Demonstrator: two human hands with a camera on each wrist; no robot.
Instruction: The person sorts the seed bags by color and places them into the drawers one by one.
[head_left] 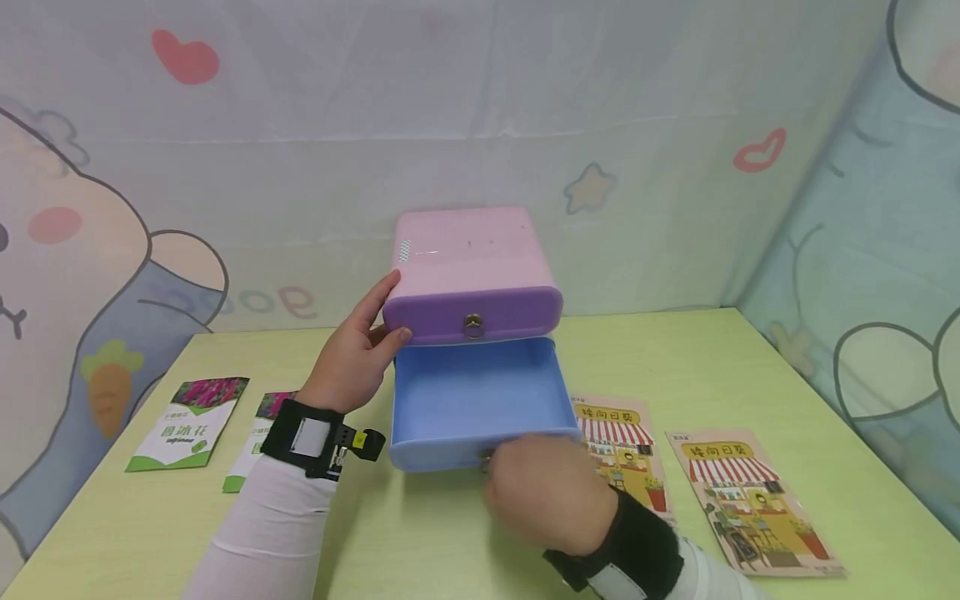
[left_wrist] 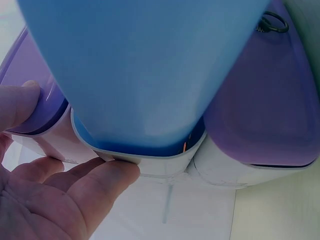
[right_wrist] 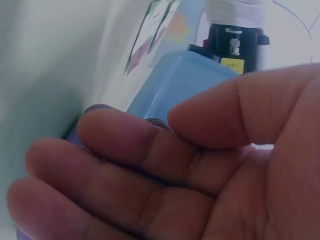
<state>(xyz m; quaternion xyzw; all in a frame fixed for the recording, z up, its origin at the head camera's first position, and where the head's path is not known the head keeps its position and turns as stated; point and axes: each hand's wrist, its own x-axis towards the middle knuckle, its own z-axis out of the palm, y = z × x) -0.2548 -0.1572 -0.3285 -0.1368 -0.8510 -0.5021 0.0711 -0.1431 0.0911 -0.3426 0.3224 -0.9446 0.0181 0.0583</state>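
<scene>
A small drawer cabinet (head_left: 472, 242) has a pink top and a purple upper drawer front (head_left: 517, 315) with a metal ring pull (head_left: 473, 325). Below it a blue drawer (head_left: 480, 387) is pulled out, with no contents visible inside. My left hand (head_left: 347, 365) holds the cabinet's left side, thumb on the purple front and fingers along the casing. The right hand (head_left: 551, 493), blurred, is at the blue drawer's front; between thumb and forefinger it pinches the drawer's ring pull (right_wrist: 157, 122). In the left wrist view another purple drawer front (left_wrist: 265, 105) lies on the far side of the blue drawer.
Two white-and-green packets with flower pictures (head_left: 187, 423) (head_left: 258, 437) lie on the table's left. To the right are two sunflower-shop packets (head_left: 626, 450) (head_left: 757, 500), the nearer one partly behind the right hand. A printed cloth (head_left: 480, 100) hangs behind the table (head_left: 660, 358).
</scene>
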